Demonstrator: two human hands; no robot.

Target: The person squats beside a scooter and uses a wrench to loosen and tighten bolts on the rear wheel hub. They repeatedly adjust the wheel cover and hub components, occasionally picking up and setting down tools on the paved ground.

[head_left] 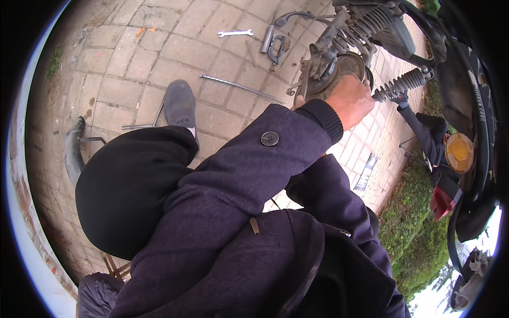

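My left hand (350, 100) reaches across to a dirty round wheel hub (343, 66) of a vehicle. Its fingers are curled at the hub's near edge; what they grip is hidden. The right sleeve (334, 183) passes under my left forearm, which covers most of the right hand. Only a sliver of skin (299, 100) shows by the left cuff, and whose finger it is I cannot tell. A coil-spring shock absorber (400, 86) juts out just right of my left hand. A second spring (366, 26) stands above the hub.
On the paving lie an open-ended wrench (235, 33), a long metal rod (241, 88), a grey cylindrical part (268, 40) and an L-shaped bar (154, 119) near my shoe (179, 106). Another person (432, 132) is at the right, beside the orange round reflector (459, 153). A hedge (413, 222) grows beyond.
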